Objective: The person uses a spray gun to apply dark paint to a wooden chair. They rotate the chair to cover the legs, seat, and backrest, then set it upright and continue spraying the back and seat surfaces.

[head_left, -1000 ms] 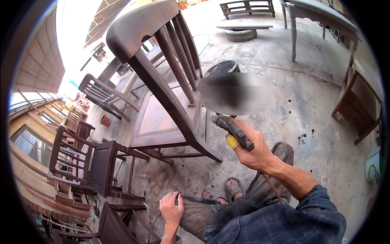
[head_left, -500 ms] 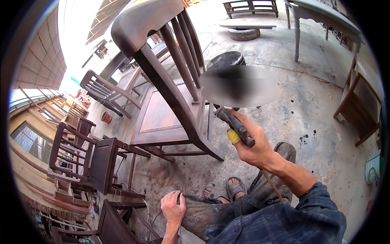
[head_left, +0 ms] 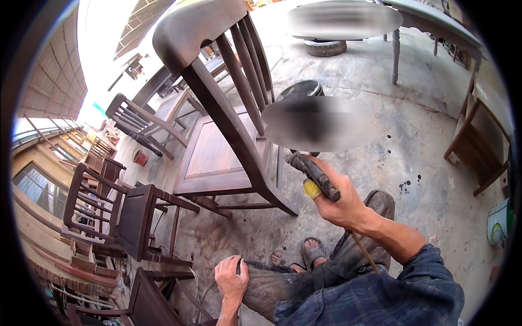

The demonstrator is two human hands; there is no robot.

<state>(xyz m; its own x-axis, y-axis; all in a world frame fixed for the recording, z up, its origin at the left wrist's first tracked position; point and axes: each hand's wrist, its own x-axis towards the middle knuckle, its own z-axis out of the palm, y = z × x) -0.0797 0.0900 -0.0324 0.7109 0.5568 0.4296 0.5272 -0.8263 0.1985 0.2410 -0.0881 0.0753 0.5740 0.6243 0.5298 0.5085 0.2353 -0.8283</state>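
My right hand [head_left: 343, 198] grips a dark spray gun [head_left: 314, 176] with a yellow piece at its side. A thin tan hose [head_left: 363, 251] runs down from below that hand towards my lap. Left of the gun stands a dark brown wooden chair [head_left: 228, 122] with a slatted back and panelled seat; gun and chair are apart. A blurred patch hides what lies just beyond the gun's front. My left hand [head_left: 232, 277] rests at my knee with curled fingers. Something dark shows between its thumb and fingers, too small to name.
A black bucket [head_left: 300, 89] stands beyond the chair. More dark chairs [head_left: 138, 217] crowd the left, near loose cables [head_left: 197, 288]. At right are a brown wooden piece [head_left: 478, 144] and a white-green bucket [head_left: 499, 223]. Farther back are a tyre [head_left: 325, 48] and a grey table [head_left: 435, 22].
The right hand and spray gun sit slightly lower in view. The left hand keeps its place at the knee. The chair looks almost unchanged.
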